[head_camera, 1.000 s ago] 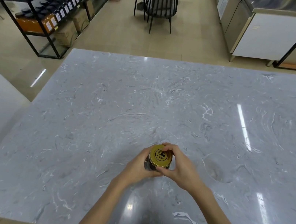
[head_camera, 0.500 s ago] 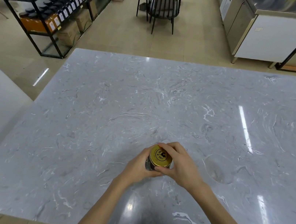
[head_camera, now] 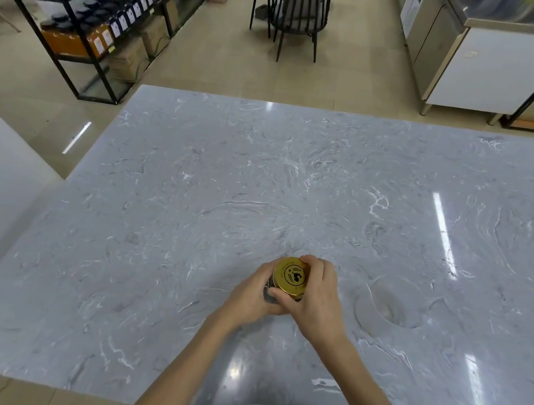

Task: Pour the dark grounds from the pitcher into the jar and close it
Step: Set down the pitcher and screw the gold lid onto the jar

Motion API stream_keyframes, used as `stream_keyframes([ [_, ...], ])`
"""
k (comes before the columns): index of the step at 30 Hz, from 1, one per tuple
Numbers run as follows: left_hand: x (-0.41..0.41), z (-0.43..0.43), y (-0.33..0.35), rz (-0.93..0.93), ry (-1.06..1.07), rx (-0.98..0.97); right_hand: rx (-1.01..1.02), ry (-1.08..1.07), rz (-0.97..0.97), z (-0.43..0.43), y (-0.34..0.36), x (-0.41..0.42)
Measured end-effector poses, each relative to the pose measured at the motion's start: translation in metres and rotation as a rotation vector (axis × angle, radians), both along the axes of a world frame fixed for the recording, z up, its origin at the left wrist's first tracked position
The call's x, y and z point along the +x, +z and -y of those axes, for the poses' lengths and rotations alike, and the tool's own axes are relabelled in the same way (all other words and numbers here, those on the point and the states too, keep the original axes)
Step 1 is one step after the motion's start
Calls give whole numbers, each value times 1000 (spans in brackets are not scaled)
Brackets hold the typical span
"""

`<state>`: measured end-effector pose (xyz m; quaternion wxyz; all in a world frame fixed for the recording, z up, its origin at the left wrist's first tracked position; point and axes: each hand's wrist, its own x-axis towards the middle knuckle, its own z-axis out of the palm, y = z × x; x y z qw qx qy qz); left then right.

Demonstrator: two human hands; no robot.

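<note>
Near the marble table's (head_camera: 191, 191) front edge, the left hand (head_camera: 249, 298) grips the dark glass jar (head_camera: 268, 293) while the right hand (head_camera: 315, 296) grasps its round gold metal lid (head_camera: 291, 274); twisting should stay level to seat squarely.

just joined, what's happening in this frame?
A person stands at a grey marble table working a jar with both bare hands. The left hand steadies the jar's body while the right hand grips the gold lid, which sits on top, apparently being screwed shut. A clear pitcher stands just right of the hands, untouched.
</note>
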<state>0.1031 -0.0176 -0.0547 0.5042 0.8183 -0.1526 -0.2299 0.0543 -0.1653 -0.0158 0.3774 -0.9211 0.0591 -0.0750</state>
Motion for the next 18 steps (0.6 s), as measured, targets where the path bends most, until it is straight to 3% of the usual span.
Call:
stream_keyframes([
  [4,1,-1,-1,-23,5,1,-12,185,17,10,4,4],
  [11,4,-1,0,-10,-17,-12,148,158,-2,16,-2,2],
  [18,10,-3,-5,-22,-43,-34,152,218,8,18,-3,3],
])
